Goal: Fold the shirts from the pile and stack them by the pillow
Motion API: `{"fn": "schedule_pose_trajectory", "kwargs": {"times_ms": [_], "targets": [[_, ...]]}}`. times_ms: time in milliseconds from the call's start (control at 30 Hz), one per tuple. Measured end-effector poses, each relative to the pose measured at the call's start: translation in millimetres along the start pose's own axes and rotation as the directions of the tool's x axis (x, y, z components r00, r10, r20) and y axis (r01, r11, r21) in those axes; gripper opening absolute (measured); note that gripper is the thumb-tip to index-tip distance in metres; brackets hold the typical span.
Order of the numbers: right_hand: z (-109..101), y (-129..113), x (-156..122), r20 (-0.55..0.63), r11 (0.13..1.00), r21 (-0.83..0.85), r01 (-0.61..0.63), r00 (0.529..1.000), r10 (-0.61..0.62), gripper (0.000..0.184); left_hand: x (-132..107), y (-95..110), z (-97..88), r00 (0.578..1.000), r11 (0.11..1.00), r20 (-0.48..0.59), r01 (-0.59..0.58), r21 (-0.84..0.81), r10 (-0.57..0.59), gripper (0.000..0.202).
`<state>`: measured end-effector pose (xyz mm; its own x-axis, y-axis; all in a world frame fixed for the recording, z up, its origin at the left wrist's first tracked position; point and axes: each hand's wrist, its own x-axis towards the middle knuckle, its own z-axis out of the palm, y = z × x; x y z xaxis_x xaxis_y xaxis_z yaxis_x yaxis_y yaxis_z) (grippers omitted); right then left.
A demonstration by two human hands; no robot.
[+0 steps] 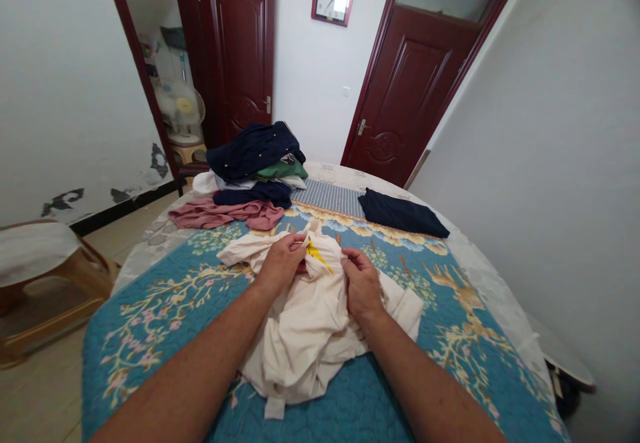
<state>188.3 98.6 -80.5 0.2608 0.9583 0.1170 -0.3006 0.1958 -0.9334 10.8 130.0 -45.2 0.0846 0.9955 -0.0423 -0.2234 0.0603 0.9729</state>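
Note:
A crumpled cream garment with a yellow print lies on the blue floral bedspread right in front of me. My left hand is closed, pinching a fold of the cream garment near its upper edge. My right hand grips the same cloth a little to the right, fingers curled into the fabric. Both forearms reach in from the bottom of the view.
A heap of clothes in navy, green, white and pink sits at the bed's far left. A folded dark navy garment lies at the far right. A wooden stool stands left of the bed. Two dark red doors and a wall close by on the right.

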Motion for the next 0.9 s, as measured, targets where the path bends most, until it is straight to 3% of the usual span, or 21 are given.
{"fn": "schedule_pose_trajectory", "kwargs": {"times_ms": [433,900], "targets": [[-6,-5,11,-0.081,0.997,0.081,0.004,0.997,0.003,0.032,6,11,-20.8,0.986,0.956,0.040,-0.164,0.245,0.159,0.050],[-14,-11,18,-0.102,0.997,0.082,0.016,0.995,-0.008,0.033,9,13,-30.2,0.956,0.906,0.115,-0.291,0.308,0.269,0.066]]}}
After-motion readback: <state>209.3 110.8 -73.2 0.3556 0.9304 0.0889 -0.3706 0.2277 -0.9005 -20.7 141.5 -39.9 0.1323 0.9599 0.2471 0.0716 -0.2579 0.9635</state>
